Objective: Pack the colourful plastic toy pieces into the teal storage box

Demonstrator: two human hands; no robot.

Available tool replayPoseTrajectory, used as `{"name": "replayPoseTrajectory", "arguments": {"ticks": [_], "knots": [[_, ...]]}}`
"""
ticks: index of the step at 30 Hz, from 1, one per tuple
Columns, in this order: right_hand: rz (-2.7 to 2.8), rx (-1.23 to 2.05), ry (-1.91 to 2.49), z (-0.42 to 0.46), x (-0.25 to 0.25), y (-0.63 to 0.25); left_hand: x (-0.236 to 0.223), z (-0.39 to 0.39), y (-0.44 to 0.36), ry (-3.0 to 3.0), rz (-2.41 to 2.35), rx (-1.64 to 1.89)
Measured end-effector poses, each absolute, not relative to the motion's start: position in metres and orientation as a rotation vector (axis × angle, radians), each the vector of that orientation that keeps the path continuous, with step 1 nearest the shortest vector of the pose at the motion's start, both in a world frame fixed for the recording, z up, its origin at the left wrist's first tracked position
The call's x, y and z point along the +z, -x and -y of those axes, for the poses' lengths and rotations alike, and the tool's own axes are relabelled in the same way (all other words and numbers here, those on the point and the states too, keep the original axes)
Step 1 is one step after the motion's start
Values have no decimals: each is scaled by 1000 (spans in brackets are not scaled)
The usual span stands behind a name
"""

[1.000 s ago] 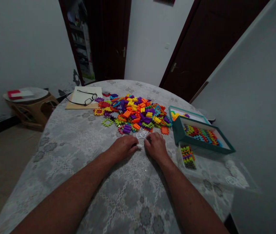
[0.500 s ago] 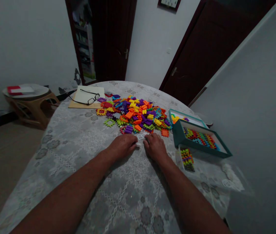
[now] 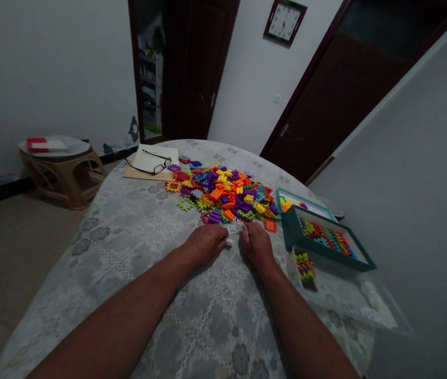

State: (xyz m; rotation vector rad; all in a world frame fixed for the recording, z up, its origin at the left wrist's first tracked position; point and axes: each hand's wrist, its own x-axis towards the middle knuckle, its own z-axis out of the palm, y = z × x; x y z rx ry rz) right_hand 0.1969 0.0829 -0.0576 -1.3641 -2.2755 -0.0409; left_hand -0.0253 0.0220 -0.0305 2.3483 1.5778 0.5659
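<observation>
My left hand (image 3: pixel 207 242) rests low over the table with its fingers closed on a small white plastic piece (image 3: pixel 231 229) with a square lattice pattern. A further bit of white pokes out below those fingertips. Facing it across a narrow gap is my right hand (image 3: pixel 257 243), its fingers pinched together. Something small and white shows at its fingertips, too little to be sure of its shape. Just beyond both hands lies a heap of interlocking plastic building pieces (image 3: pixel 227 193) in purple, orange, yellow, green, red and blue.
A teal box (image 3: pixel 326 252) holds rows of coloured pieces, with its lid (image 3: pixel 321 208) behind it. A clear plastic tray (image 3: pixel 339 295) contains more pieces and a white bundle. Glasses (image 3: pixel 159 168) lie on paper (image 3: pixel 144 157) at far left. A stool (image 3: pixel 63 173) stands beyond the table.
My view has tilted up slightly, so everything sits lower and more of the wall clock shows. The white pieces between my hands have come apart, and the right fingers are drawn closer together.
</observation>
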Motion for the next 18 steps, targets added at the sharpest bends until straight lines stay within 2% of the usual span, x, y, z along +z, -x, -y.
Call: {"name": "replayPoseTrajectory", "arguments": {"ticks": [5, 14, 18], "knots": [[2436, 272, 996, -66, -51, -205, -30, -22, 26, -2317, -1588, 553], [2448, 538, 848, -61, -44, -207, -31, -22, 26, -2294, -1588, 541], [2332, 654, 973, -66, -49, -206, -30, -21, 25, -2321, -1567, 512]]}}
